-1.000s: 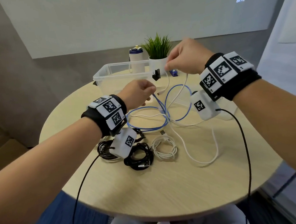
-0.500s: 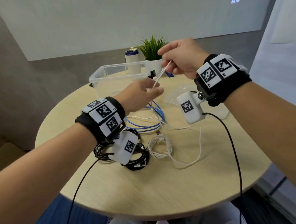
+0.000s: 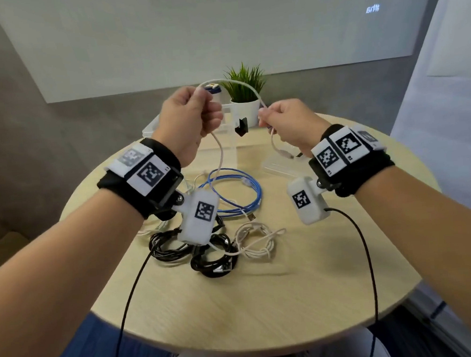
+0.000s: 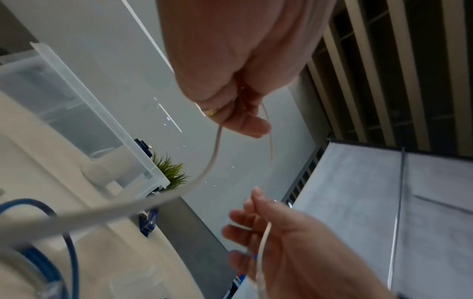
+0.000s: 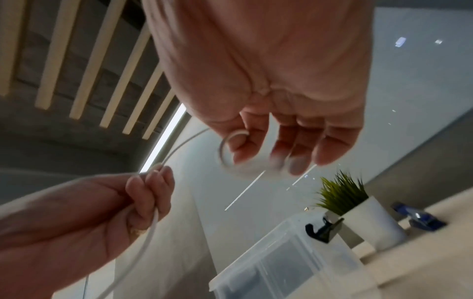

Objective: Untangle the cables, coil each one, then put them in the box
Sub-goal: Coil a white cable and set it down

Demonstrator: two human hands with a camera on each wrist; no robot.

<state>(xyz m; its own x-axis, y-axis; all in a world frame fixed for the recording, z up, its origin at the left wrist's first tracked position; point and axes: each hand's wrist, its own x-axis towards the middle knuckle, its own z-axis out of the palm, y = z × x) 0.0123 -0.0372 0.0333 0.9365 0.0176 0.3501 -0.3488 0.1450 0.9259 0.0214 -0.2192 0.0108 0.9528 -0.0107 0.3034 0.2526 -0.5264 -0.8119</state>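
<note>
I hold a white cable (image 3: 239, 85) up over the round table (image 3: 307, 298); it arcs between my two hands. My left hand (image 3: 207, 116) grips it in a fist, and from there it hangs down toward the table. My right hand (image 3: 269, 117) pinches it, with a short end and its plug (image 3: 284, 153) dangling below. In the right wrist view the cable (image 5: 225, 150) curls round a finger of my right hand (image 5: 271, 145). A blue cable (image 3: 238, 190) lies loosely looped on the table. The clear box (image 3: 152, 125) stands behind my hands.
Two black coiled cables (image 3: 172, 244) (image 3: 215, 262) and a white coil (image 3: 257, 242) lie near the table's middle. The box lid (image 3: 276, 163) lies at the right, under my right wrist. A potted plant (image 3: 243, 94) and a bottle (image 3: 213, 90) stand at the back edge.
My left hand rose and closed on the white cable. The right hand came down and to the right. The hands drew apart, and the cable now arcs between them.
</note>
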